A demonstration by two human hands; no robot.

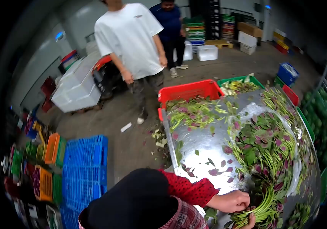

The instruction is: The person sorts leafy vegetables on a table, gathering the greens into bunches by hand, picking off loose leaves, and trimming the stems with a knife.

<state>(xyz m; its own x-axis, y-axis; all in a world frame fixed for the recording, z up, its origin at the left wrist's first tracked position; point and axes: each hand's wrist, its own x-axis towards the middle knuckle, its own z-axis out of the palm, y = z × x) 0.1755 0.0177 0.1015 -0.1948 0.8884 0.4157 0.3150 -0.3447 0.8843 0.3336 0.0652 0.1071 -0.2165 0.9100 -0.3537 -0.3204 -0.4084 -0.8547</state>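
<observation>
At the bottom of the head view, my right hand is partly cut off by the frame edge. It is wrapped around the pale green stems of a bunch of amaranth greens. My left hand, coming out of a red dotted sleeve, is closed with curled fingers right beside that bunch; what its fingertips pinch is hidden. Just beyond both hands lies a large heap of amaranth, with green and purple leaves, on clear plastic wrapping. Loose leaves are scattered over the shiny metal table.
A red crate and a green crate stand against the table's far edge. Blue plastic pallets are at left. Two people, one in a white shirt, stand beyond the table. Foam boxes sit behind.
</observation>
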